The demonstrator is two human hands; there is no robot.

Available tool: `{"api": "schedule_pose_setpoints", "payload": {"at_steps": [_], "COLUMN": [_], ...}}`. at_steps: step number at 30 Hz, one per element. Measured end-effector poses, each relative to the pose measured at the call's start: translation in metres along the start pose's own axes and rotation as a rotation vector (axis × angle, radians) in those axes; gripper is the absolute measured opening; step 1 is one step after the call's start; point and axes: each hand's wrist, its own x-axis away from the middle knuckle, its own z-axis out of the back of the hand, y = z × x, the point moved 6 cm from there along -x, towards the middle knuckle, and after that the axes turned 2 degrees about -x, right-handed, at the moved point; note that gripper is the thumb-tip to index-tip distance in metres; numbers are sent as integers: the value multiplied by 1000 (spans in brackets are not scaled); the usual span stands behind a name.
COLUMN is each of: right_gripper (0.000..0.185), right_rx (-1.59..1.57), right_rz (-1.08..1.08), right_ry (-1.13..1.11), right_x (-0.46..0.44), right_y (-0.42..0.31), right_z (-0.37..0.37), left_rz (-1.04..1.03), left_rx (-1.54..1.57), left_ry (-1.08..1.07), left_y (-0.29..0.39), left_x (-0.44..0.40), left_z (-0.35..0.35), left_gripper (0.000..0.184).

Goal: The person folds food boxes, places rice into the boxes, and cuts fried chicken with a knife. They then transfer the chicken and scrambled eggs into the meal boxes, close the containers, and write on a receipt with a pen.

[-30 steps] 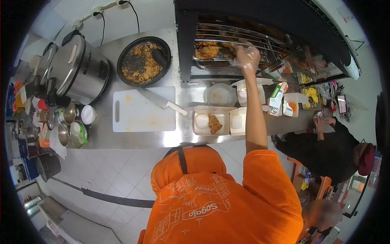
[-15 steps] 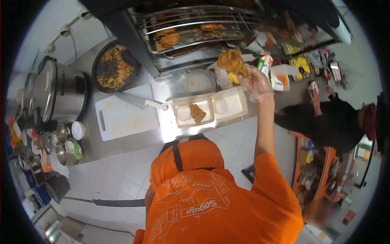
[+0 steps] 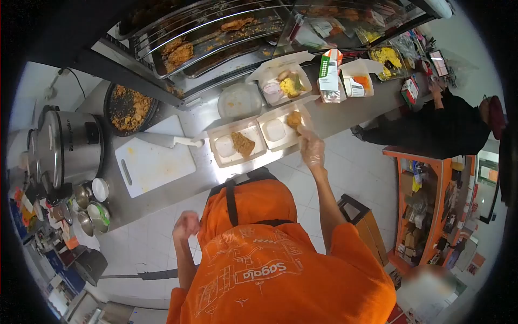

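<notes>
Down at my left side, my left hand [image 3: 186,224] hangs blurred; open or curled, I can't tell. Rightward, the first box [image 3: 233,161] holds one fried piece [image 3: 243,144]. In the second box [image 3: 280,143], another piece [image 3: 293,119] meets my gloved right hand [image 3: 312,148], fingers gathered; whether they pinch it, I can't tell. Best kept level, beside the white mound [image 3: 275,129], not over it.
</notes>
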Motion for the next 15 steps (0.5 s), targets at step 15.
{"api": "schedule_pose_setpoints", "payload": {"at_steps": [15], "right_gripper": [24], "right_rx": [265], "right_rz": [281], "right_ry": [-368], "right_x": [-65], "right_y": [-210], "right_z": [30], "left_rz": [-130], "left_rx": [-1624], "left_ry": [-551], "left_y": [-23], "left_x": [-153], "left_z": [-188], "left_gripper": [43]}}
